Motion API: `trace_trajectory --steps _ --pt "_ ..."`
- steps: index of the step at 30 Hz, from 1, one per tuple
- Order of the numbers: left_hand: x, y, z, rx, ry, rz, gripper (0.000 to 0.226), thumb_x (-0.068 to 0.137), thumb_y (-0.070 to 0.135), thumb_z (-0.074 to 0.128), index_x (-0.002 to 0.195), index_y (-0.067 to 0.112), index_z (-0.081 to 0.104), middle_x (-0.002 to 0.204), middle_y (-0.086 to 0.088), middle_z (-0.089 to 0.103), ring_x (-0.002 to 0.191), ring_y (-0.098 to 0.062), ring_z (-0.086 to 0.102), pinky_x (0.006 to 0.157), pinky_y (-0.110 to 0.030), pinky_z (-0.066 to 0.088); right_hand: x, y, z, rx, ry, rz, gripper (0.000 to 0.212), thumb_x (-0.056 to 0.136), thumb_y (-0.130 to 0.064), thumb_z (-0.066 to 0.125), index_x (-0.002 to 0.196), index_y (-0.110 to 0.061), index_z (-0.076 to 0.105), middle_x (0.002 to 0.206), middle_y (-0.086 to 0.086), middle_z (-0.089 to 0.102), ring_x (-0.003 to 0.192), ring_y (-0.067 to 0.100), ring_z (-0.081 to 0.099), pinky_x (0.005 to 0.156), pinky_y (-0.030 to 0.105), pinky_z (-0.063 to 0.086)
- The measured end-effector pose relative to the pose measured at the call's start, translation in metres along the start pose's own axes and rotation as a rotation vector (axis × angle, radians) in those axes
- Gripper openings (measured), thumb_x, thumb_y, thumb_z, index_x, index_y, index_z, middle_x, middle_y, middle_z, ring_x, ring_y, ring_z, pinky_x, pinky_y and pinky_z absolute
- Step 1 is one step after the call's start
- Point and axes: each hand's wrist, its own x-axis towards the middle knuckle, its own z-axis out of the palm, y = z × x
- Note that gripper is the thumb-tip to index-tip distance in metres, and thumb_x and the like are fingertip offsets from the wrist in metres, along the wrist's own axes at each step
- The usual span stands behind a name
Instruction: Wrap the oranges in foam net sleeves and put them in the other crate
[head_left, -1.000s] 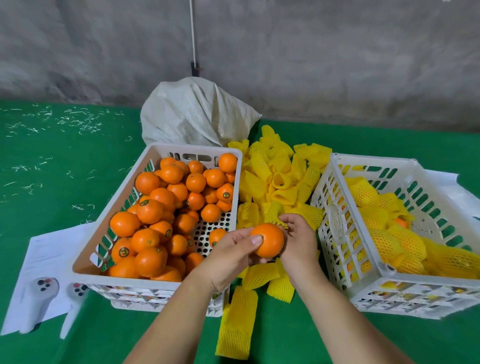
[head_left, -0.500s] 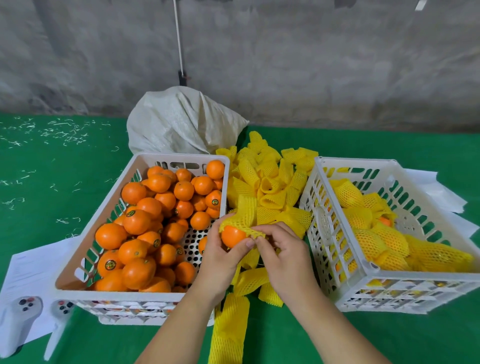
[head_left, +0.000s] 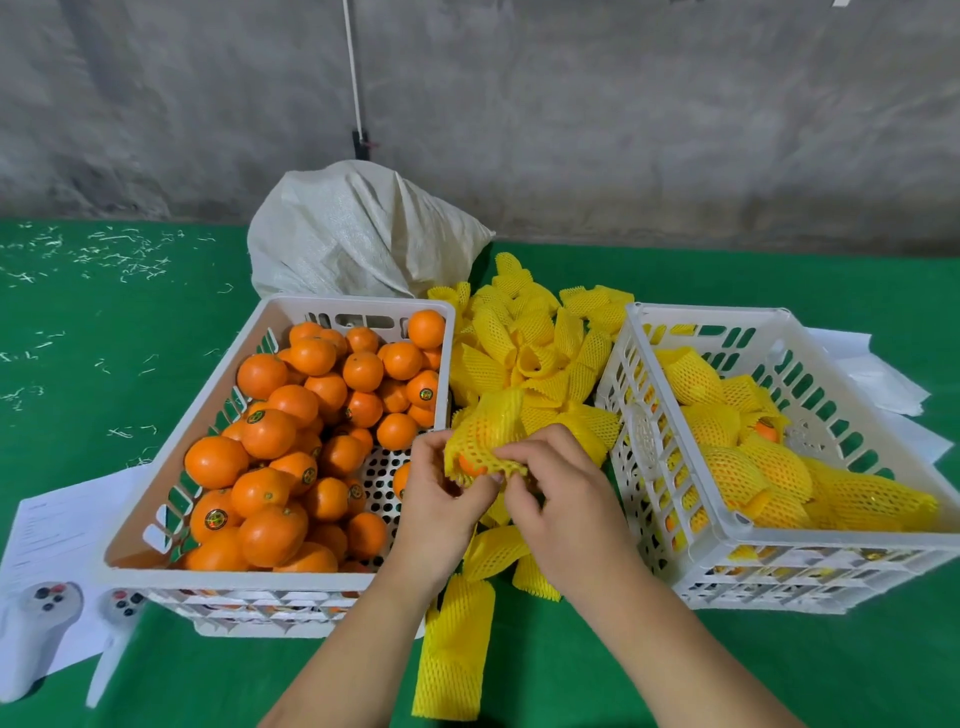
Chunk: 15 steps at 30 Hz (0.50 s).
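Nearest me, my left hand (head_left: 441, 499) and right hand (head_left: 558, 499) both pinch a yellow foam net sleeve (head_left: 485, 436) pulled over a round orange (head_left: 470, 464), held between the two white plastic crates. Loose oranges (head_left: 270, 431) in the left crate (head_left: 171, 462) carry round dark stickers, unreadable. Wrapped oranges (head_left: 748, 467) lie in the right crate (head_left: 727, 525).

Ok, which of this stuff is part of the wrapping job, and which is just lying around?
Job: left hand and right hand pulling a foam sleeve over an orange; orange crate; wrapped-fruit crate; spare sleeves.

Lying about: white sack; controllers; papers.
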Motion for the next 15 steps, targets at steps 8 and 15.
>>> trace_trajectory --steps 8,15 --pt "-0.001 0.012 -0.005 0.098 -0.148 -0.014 0.049 0.097 0.023 0.078 0.137 0.036 0.054 0.124 0.029 0.065 0.113 0.011 0.063 0.084 -0.009 0.053 0.002 0.011 0.004 -0.056 0.049 -0.076 0.05 0.088 0.006 0.067 0.129 -0.022 0.069 0.122 -0.002 0.045 0.111 0.022 0.048 0.081 0.035 0.054" --pt "-0.001 0.006 -0.007 -0.023 -0.036 -0.038 0.047 0.086 0.029 0.083 0.127 0.037 0.061 0.121 0.006 0.07 0.111 -0.014 0.069 0.088 -0.028 0.058 -0.005 0.016 0.009 -0.017 0.08 -0.136 0.025 0.097 -0.007 0.057 0.116 -0.011 0.071 0.114 0.0 0.055 0.106 0.02 0.06 0.08 0.034 0.057"
